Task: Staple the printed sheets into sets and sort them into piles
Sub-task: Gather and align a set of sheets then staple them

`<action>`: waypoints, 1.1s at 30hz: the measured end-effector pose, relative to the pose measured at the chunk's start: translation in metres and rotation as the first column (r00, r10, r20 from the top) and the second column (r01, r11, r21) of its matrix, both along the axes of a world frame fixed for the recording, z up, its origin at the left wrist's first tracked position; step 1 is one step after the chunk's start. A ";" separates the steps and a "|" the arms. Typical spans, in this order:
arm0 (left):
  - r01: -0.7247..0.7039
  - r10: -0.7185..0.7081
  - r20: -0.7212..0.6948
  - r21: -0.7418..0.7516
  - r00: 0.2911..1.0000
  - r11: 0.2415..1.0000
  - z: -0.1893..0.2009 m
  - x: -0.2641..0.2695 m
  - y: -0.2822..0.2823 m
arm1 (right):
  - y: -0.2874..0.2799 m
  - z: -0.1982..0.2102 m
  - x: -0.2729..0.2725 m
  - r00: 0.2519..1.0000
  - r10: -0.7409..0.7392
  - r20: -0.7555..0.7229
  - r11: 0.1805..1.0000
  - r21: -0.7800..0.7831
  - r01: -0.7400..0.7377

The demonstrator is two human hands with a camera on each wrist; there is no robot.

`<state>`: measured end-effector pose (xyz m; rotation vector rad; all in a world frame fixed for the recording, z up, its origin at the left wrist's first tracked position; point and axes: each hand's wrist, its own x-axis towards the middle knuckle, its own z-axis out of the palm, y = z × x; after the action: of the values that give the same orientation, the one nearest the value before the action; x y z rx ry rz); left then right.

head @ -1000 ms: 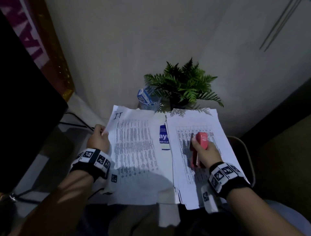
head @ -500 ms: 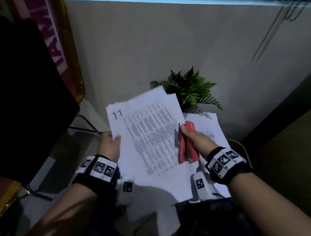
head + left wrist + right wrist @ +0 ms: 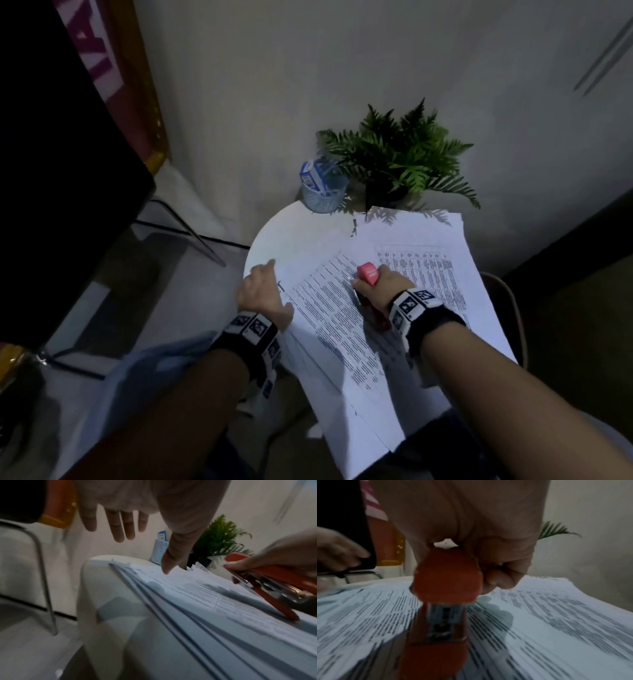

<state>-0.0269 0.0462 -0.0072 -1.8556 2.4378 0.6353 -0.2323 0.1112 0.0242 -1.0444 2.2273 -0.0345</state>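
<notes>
left hand: our fingers spread straight, thumb on sheet set | right hand: we grip red stapler on set | set overlaps pile on round table

Looks like a dim corner of a small office or home study: little round white table against a bare wall, potted fern, mesh pen cup (paperwork everywhere).
</notes>
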 end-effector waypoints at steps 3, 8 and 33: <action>0.340 -0.359 0.131 0.152 0.924 0.928 -0.009 -0.022 -0.014 | -0.017 -0.002 0.009 0.996 0.069 0.052 0.997 0.040 -0.071; 0.464 -0.468 0.227 0.075 0.854 0.883 -0.025 -0.041 -0.014 | -0.031 -0.018 0.015 0.998 0.051 0.031 0.998 0.025 -0.052; 0.498 -0.518 0.122 0.160 0.847 0.852 -0.022 -0.044 -0.049 | -0.065 -0.052 0.011 0.971 0.204 -0.128 0.976 -0.052 -0.212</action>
<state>-0.0712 -0.0025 -0.0293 -1.0811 2.5476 0.5515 -0.2215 0.0459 -0.0277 -1.3437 2.2251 0.0491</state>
